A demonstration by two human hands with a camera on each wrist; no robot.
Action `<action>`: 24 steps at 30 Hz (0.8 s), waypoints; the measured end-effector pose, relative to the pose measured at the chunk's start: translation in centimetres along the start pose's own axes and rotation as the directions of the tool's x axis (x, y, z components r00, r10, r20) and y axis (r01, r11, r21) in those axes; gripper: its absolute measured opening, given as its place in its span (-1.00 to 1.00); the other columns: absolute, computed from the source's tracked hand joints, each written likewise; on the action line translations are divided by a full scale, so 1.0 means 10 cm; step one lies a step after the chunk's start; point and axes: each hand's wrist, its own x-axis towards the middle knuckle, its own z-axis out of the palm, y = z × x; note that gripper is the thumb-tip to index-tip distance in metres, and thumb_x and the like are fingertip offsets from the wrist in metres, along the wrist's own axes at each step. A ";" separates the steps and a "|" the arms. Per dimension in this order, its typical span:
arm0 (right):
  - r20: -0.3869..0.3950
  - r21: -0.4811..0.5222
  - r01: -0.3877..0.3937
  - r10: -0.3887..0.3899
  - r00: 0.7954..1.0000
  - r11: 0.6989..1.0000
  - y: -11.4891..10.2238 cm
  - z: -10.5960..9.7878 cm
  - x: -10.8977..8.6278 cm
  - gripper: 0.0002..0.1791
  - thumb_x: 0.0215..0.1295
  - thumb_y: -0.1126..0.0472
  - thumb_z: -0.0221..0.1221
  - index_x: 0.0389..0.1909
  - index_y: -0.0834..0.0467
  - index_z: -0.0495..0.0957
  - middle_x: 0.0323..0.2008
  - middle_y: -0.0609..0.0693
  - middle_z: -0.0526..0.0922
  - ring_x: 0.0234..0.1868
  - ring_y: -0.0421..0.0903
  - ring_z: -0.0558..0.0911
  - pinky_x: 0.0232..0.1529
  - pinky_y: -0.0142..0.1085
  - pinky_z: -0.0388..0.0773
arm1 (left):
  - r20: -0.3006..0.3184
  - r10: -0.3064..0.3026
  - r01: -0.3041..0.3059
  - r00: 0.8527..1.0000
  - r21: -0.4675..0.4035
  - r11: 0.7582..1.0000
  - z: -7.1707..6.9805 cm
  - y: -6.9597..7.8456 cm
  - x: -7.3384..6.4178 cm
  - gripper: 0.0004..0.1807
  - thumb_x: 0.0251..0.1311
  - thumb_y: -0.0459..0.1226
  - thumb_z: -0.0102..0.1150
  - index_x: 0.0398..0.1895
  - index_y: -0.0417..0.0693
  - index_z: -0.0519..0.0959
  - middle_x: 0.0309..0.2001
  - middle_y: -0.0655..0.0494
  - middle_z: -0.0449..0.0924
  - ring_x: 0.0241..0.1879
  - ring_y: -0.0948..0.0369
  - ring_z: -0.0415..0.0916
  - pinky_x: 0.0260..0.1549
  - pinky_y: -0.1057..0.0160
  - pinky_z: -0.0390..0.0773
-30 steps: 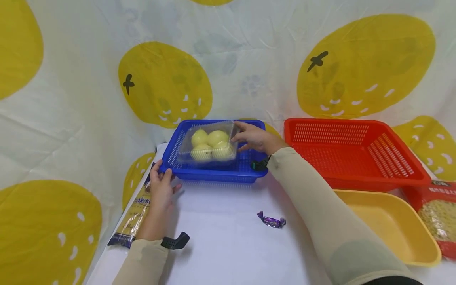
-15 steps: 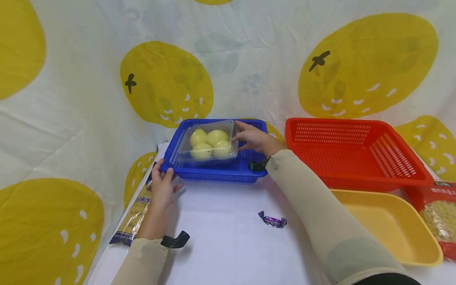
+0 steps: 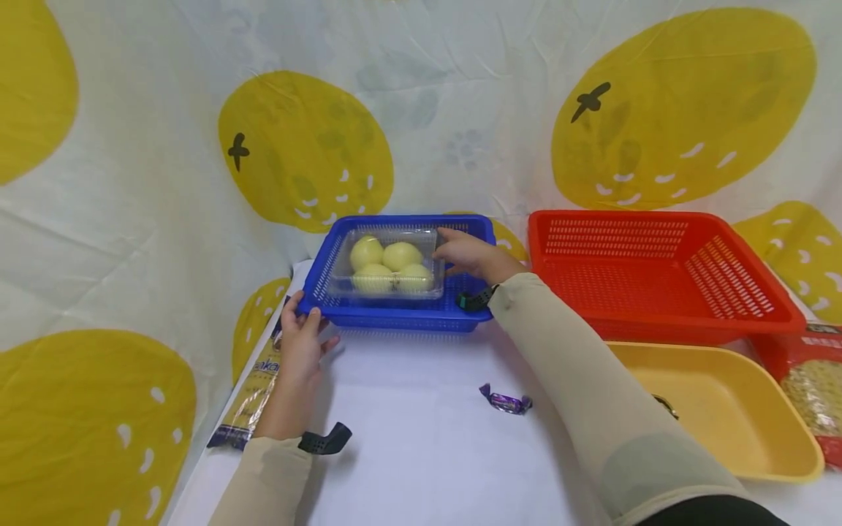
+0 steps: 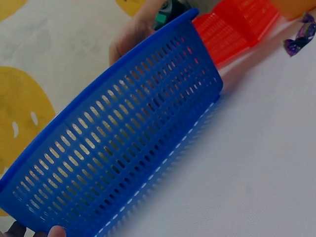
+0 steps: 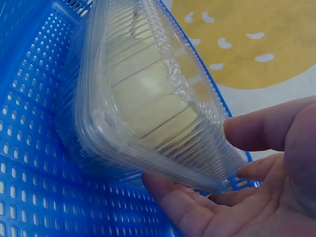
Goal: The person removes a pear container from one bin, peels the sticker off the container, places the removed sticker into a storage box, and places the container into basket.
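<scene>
A clear plastic clamshell box (image 3: 387,264) of several round, pale yellow fruits sits inside the blue perforated basket (image 3: 395,318), toward its left side. My right hand (image 3: 470,254) holds the box by its right end. In the right wrist view, fingers (image 5: 173,202) curl under the box's rim and the thumb (image 5: 252,129) lies at its end wall. My left hand (image 3: 302,347) grips the basket's near left corner, thumb and fingers around the rim. Only fingertips (image 4: 57,231) of that hand show in the left wrist view, low at the basket's corner.
Right of the blue basket stands a red perforated basket (image 3: 664,326), with a yellow tray (image 3: 717,409) in front, partly behind my right sleeve. A red bag (image 3: 818,387) lies far right. A purple wrapped candy (image 3: 506,402) lies mid-table; a gold packet (image 3: 253,394) lies left.
The fruit box has gone from tilted, its right end raised, to lying nearly level in the blue basket, with my right hand still at its end. My left hand keeps its place.
</scene>
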 end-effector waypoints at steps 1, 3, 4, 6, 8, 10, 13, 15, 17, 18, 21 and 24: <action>-0.001 -0.003 0.000 0.000 1.000 1.000 0.00 0.00 0.00 -0.06 0.57 0.44 -0.01 0.76 0.12 -0.34 0.73 0.15 -0.15 0.65 0.27 0.13 0.51 0.26 0.27 | 0.001 0.000 0.000 1.000 0.000 1.000 0.00 0.00 0.00 -0.40 0.74 -0.19 -0.18 0.71 0.39 0.05 0.56 0.01 0.29 0.34 0.07 0.45 -0.16 0.23 0.72; -0.007 -0.006 0.005 -0.005 1.000 1.000 0.00 0.00 -0.01 -0.07 0.58 0.43 -0.01 0.76 0.12 -0.33 0.73 0.15 -0.15 0.65 0.28 0.12 0.51 0.26 0.27 | -0.002 0.001 -0.001 1.000 0.000 1.000 0.00 -0.01 0.00 -0.41 0.74 -0.18 -0.18 0.70 0.40 0.06 0.56 0.03 0.30 0.35 0.07 0.45 -0.16 0.23 0.72; -0.013 -0.003 0.009 -0.009 1.000 1.000 0.00 0.00 -0.02 -0.08 0.58 0.43 -0.01 0.76 0.13 -0.32 0.73 0.15 -0.15 0.65 0.28 0.11 0.51 0.26 0.27 | -0.001 0.003 -0.003 1.000 0.002 1.000 0.01 -0.01 0.00 -0.41 0.74 -0.18 -0.18 0.70 0.40 0.06 0.57 0.03 0.30 0.35 0.06 0.44 -0.15 0.22 0.72; -0.041 -0.014 0.015 -0.015 0.999 1.000 0.01 0.00 -0.03 -0.09 0.59 0.42 -0.01 0.76 0.13 -0.29 0.74 0.13 -0.19 0.66 0.28 0.09 0.50 0.25 0.30 | 0.002 0.003 -0.003 1.000 0.008 1.000 0.01 -0.02 -0.01 -0.41 0.74 -0.19 -0.18 0.71 0.39 0.06 0.58 0.01 0.29 0.36 0.04 0.44 -0.12 0.20 0.72; -0.080 -0.019 0.019 -0.021 0.997 1.000 0.02 0.00 -0.04 -0.12 0.60 0.40 0.00 0.76 0.13 -0.24 0.74 0.11 -0.19 0.66 0.27 0.09 0.48 0.22 0.35 | 0.006 -0.002 0.002 1.000 0.021 1.000 0.01 -0.03 -0.01 -0.40 0.74 -0.19 -0.19 0.71 0.39 0.04 0.58 0.00 0.28 0.37 0.03 0.43 -0.07 0.16 0.72; -0.131 -0.018 0.029 -0.031 0.991 0.999 0.02 0.00 -0.07 -0.14 0.59 0.38 0.02 0.76 0.12 -0.17 0.74 0.09 -0.16 0.65 0.25 0.11 0.45 0.20 0.40 | 0.010 -0.006 0.005 1.000 0.032 0.999 0.01 -0.04 -0.02 -0.39 0.74 -0.18 -0.20 0.72 0.38 0.02 0.59 -0.02 0.26 0.39 0.02 0.42 -0.03 0.13 0.72; -0.196 0.004 0.065 -0.063 0.979 0.998 0.00 0.00 -0.12 -0.18 0.58 0.36 0.05 0.75 0.11 -0.05 0.73 0.08 -0.05 0.63 0.22 0.17 0.43 0.17 0.44 | 0.010 -0.007 0.006 1.000 0.036 0.999 0.02 -0.04 -0.03 -0.40 0.74 -0.17 -0.20 0.72 0.40 0.03 0.59 -0.01 0.26 0.40 0.02 0.41 0.01 0.10 0.70; -0.224 0.021 0.093 -0.086 0.971 0.995 -0.03 0.01 -0.15 -0.19 0.58 0.35 0.07 0.74 0.12 0.00 0.72 0.10 -0.03 0.63 0.20 0.19 0.44 0.17 0.43 | 0.009 -0.008 0.008 1.000 0.031 0.999 0.02 -0.05 -0.02 -0.40 0.74 -0.17 -0.19 0.71 0.42 0.04 0.59 0.00 0.27 0.40 0.03 0.41 0.01 0.10 0.69; -0.236 0.034 0.113 -0.102 0.966 0.993 -0.06 0.01 -0.19 -0.21 0.58 0.33 0.07 0.73 0.15 0.02 0.72 0.13 -0.02 0.63 0.20 0.19 0.45 0.17 0.42 | 0.005 -0.012 0.012 1.000 0.027 1.000 0.02 -0.05 -0.01 -0.40 0.74 -0.17 -0.18 0.71 0.43 0.05 0.58 0.01 0.28 0.38 0.04 0.41 0.02 0.10 0.68; -0.236 0.038 0.119 -0.106 0.966 0.992 -0.07 0.01 -0.22 -0.22 0.58 0.32 0.08 0.73 0.15 0.03 0.72 0.15 -0.02 0.63 0.21 0.19 0.45 0.17 0.41 | 0.003 -0.013 0.013 1.000 0.025 1.000 0.02 -0.05 -0.01 -0.40 0.74 -0.17 -0.19 0.71 0.44 0.05 0.58 0.01 0.29 0.38 0.04 0.42 0.02 0.10 0.68; -0.226 0.064 0.125 -0.108 0.968 0.990 -0.13 0.02 -0.33 -0.24 0.60 0.29 0.07 0.72 0.18 0.05 0.71 0.19 -0.02 0.62 0.26 0.19 0.46 0.17 0.40 | 0.000 -0.010 0.010 1.000 0.027 1.000 0.00 -0.04 -0.01 -0.40 0.74 -0.16 -0.19 0.71 0.44 0.04 0.57 0.02 0.30 0.37 0.05 0.42 0.01 0.11 0.70; -0.210 0.119 0.134 -0.107 0.972 0.984 -0.19 0.03 -0.45 -0.25 0.62 0.28 0.07 0.71 0.21 0.05 0.70 0.21 0.01 0.60 0.31 0.20 0.49 0.19 0.35 | 0.006 0.005 -0.005 1.000 0.030 1.000 -0.03 -0.01 -0.01 -0.39 0.74 -0.16 -0.20 0.72 0.42 0.03 0.56 0.01 0.29 0.35 0.03 0.42 -0.03 0.13 0.71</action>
